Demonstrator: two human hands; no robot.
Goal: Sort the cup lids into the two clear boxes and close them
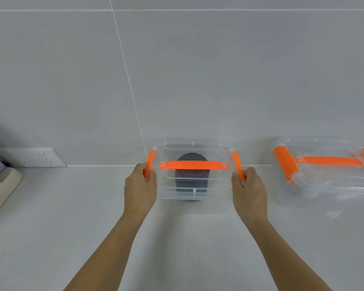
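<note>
A clear box (219,192) with its lid on and an orange handle (193,165) stands on the counter against the wall. Dark grey cup lids (191,185) are stacked inside it. My left hand (140,185) grips the orange latch (149,162) on the box's left side. My right hand (249,190) grips the orange latch (239,165) on its right side. A second clear box (328,185) with a lid, an orange handle and orange latches stands to the right; its left latch (286,164) sticks out. Its contents look clear and are hard to tell.
A white wall socket (32,157) sits low on the tiled wall at the left. A beige appliance (0,190) stands at the left edge of the white counter (72,217).
</note>
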